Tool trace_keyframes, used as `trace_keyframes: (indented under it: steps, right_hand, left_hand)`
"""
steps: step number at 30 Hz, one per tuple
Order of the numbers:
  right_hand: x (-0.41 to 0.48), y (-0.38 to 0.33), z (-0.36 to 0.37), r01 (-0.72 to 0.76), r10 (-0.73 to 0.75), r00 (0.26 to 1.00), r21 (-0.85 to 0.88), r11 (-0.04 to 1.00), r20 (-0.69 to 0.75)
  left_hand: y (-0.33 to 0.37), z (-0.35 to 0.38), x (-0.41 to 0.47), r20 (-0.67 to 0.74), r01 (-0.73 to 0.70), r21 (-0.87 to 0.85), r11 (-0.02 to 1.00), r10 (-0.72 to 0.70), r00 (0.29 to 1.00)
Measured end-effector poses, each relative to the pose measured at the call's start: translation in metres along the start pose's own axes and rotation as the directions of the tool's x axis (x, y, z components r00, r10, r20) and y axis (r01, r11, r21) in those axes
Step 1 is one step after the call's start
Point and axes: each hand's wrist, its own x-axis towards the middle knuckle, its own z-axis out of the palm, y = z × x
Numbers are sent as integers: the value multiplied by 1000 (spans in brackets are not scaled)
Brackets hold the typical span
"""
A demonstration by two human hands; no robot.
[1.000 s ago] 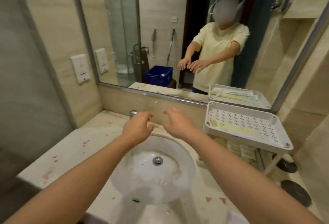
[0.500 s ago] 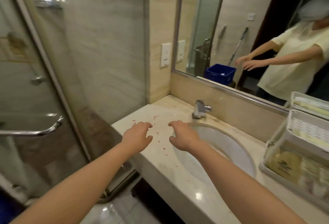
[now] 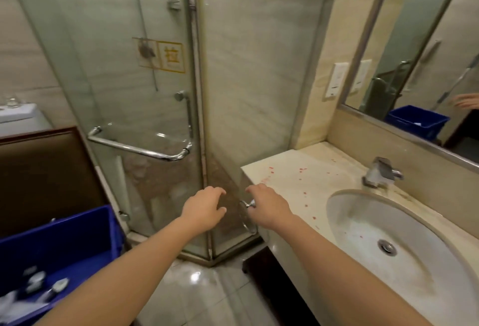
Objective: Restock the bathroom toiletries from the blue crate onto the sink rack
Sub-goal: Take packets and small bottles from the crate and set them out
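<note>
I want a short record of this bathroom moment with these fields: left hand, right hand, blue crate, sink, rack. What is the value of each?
left hand: open, holds nothing, before the shower glass
right hand: open, holds nothing, near the counter's left end
blue crate: lower left, small blurred items inside
sink: at right, faucet behind it
rack: not in view

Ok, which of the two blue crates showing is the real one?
The blue crate at lower left, with small items inside; the other is only a reflection in the mirror above the counter.
</note>
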Motion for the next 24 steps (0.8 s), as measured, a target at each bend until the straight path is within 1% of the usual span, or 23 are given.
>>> trace_keyframes:
  steps: [7,13,19,24]
  right_hand:
    - [16,-74,23,157,-155,985,-26,987,80]
    - [35,-135,44,319,-301,936,-77,945,180]
    - [61,-196,73,481,-444,853,-83,873,273]
    - [94,-252,92,627,-583,742,-36,778,332]
  left_hand:
    - [-72,-12,-43,-39,169,-37,985,-170,985]
    - [-122,-20,-81,-77,320,-68,945,-325,943]
    - [-174,-22,-118,-80,468,-103,878,-476,876]
    - [-219,-24,-139,-82,602,-113,790,-611,787]
